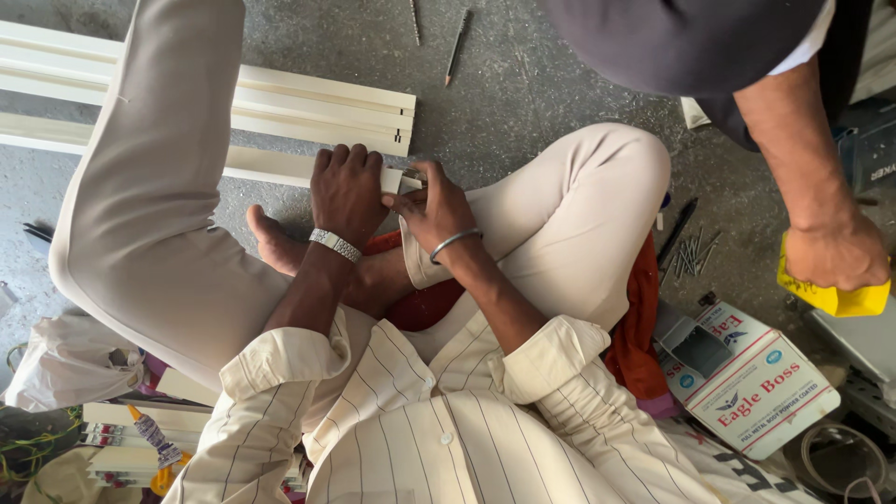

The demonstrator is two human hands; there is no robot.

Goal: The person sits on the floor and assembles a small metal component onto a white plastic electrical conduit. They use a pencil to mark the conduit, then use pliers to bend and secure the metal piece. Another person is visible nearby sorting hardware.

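White trim strip (271, 166) lies flat on the concrete floor (523, 84), long axis running left to right across the view, most of its length off to the left, its cut end just in front of the person's crossed legs. Both hands meet at that cut end. Left hand (347, 191) lies palm-down on top of the strip, fingers curled over the far edge, pressing it to the floor; that grip is closed on the strip. Right hand (431, 207) sits just beside it on the right, at the very tip, fingers pinched together on something small there; what it is cannot be told. So the strip runs away leftward from both grips, the right hand nearer the end. A wider white channel section (308, 107) lies parallel, just beyond. Loose nails (689, 254) lie to the right. Another person's hand (835, 252) holds a yellow object (835, 299), well apart.
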